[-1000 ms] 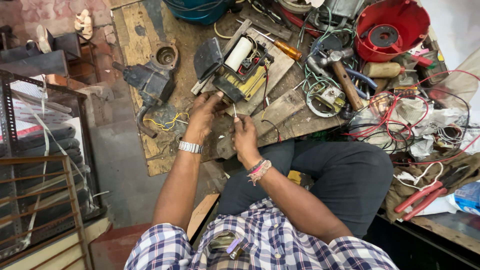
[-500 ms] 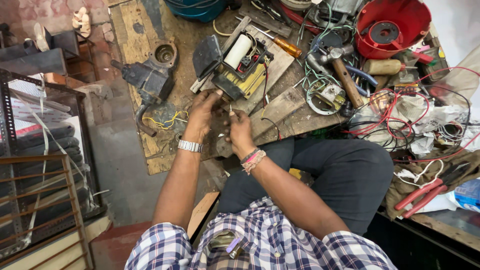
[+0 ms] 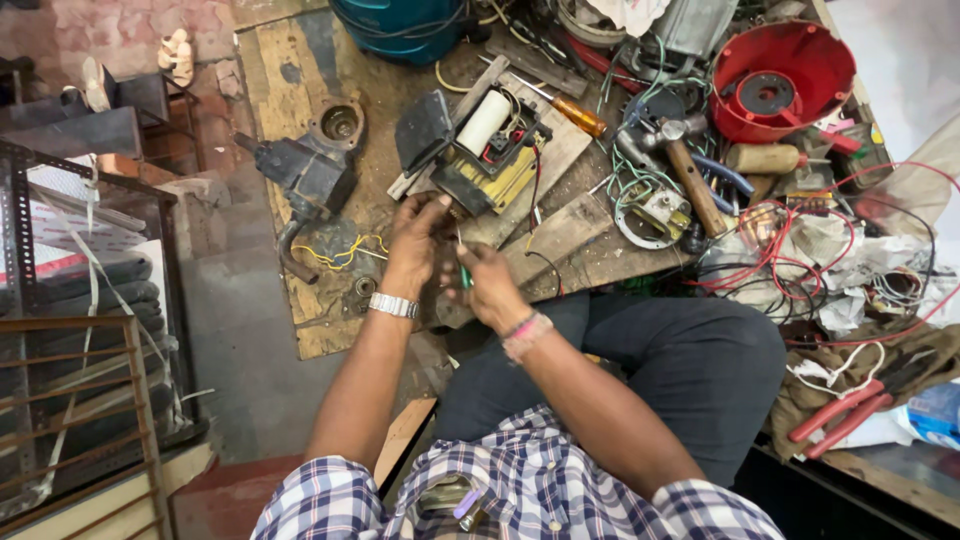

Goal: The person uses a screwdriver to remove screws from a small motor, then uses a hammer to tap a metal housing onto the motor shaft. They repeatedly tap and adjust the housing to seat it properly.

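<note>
From the head view, our hands have drawn closer together than a second ago and sit nearer the transformer [image 3: 487, 150], so the work has settled at its near edge. Our left hand [image 3: 413, 235] reaches toward the unit at 1 o'clock, fingers curled against its lower corner; whether it grips anything we cannot tell. Our right hand [image 3: 487, 280] is closed on a green-handled tool [image 3: 464, 268], tip pointing to 12 o'clock. The hammer [image 3: 685, 165] lies well apart at 2 o'clock.

Green tool [image 3: 465, 272] mostly hidden by hands
</note>
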The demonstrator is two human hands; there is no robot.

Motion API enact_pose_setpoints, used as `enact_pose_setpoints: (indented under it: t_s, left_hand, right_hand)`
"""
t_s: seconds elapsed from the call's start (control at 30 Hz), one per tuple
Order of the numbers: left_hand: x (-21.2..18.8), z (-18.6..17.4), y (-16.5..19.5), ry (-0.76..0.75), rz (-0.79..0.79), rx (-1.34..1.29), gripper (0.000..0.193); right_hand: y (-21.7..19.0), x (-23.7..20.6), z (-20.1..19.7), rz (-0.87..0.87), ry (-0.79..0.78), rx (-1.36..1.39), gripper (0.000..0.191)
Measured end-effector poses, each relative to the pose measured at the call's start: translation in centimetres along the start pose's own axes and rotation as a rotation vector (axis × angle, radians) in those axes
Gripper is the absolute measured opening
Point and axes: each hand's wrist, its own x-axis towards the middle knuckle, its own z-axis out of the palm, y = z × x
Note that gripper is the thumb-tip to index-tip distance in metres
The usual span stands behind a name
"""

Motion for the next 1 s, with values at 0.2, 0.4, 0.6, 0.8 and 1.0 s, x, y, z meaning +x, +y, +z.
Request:
enact_pose_setpoints:
  t_s: [0.2, 0.4, 0.6, 0.8, 1.0]
  left_hand:
    - [-0.1, 0.4, -1.6, 0.083, 0.106, 0.029, 0.043]
    - [-1.8, 1.1, -0.6, 0.038, 0.422, 0.477, 0.060]
    - [-2.3, 2.1, 0.9, 0.168, 0.463, 0.782, 0.057]
    - [-3.0, 1.9, -1.1, 0.209, 0.737, 0.956, 0.056]
    - [-1.5, 0.5, -1.6, 0.056, 0.497, 0.564, 0.059]
  right_hand:
    - [-3.4, -8.9, -5.2, -0.024, 0.009, -0.401, 0.035]
    - [-9.9, -13.4, -13.3, -0.262, 0.173, -0.476, 0.029]
    - [-11.9, -13.1, -15.7, -0.394, 0.238, -0.382, 0.028]
    - [-12.5, -12.3, -12.9, -0.402, 0.183, -0.497, 0.031]
    - [-19.9, -5.4, -11.4, -0.977, 0.346, -1.382, 0.035]
